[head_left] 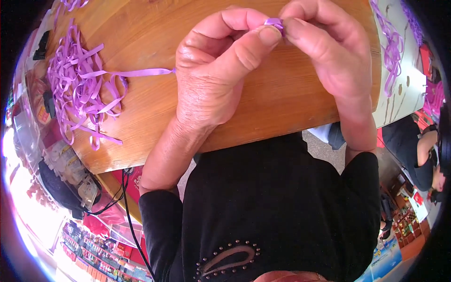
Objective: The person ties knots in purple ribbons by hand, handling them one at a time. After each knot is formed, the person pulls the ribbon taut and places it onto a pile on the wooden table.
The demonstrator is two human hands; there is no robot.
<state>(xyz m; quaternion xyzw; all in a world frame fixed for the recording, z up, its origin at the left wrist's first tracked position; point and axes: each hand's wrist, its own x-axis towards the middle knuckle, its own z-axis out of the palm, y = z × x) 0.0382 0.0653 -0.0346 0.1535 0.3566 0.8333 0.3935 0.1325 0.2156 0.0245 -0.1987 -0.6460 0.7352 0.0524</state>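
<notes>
Between the fingertips of both hands, over the far part of the wooden table, is a small folded bit of purple ribbon [274, 22]. My left hand [221, 56] pinches it between thumb and forefinger. My right hand [331, 47] closes thumb and finger on its right side; the exact hold there is partly hidden. A length of ribbon [145, 73] runs from behind the left hand across to a loose heap of purple ribbons [77, 84] at the table's left side.
The wooden table [282, 103] has its near edge just before my body. On the right, a white surface [406, 101] carries more purple ribbon [392, 47]. Bags and a black cable [126, 207] hang beyond the left edge. Another person [408, 145] is at far right.
</notes>
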